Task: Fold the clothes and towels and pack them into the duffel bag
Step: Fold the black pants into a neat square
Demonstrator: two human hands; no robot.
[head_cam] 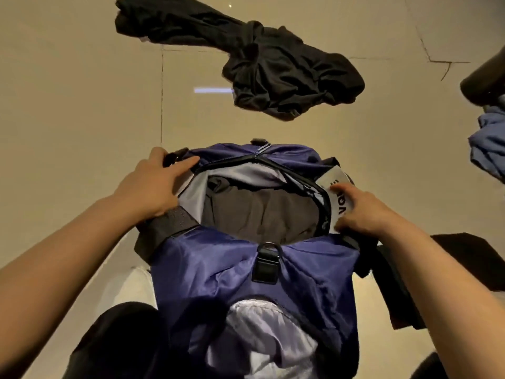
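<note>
The duffel bag (pixel 246 272), glossy blue-purple nylon with pale grey lining, lies on the tiled floor (pixel 82 105) in front of the person, zip mouth gaping over a folded dark grey garment (pixel 262 212). The left hand (pixel 153 184) grips the left rim by a black strap; the right hand (pixel 363 212) pinches the right rim at a white label. Beyond lies a crumpled black garment (pixel 273 69), with blue cloth (pixel 489 143) at far right.

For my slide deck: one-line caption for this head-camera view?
Both hands hold open a blue duffel bag, dark garment inside.
</note>
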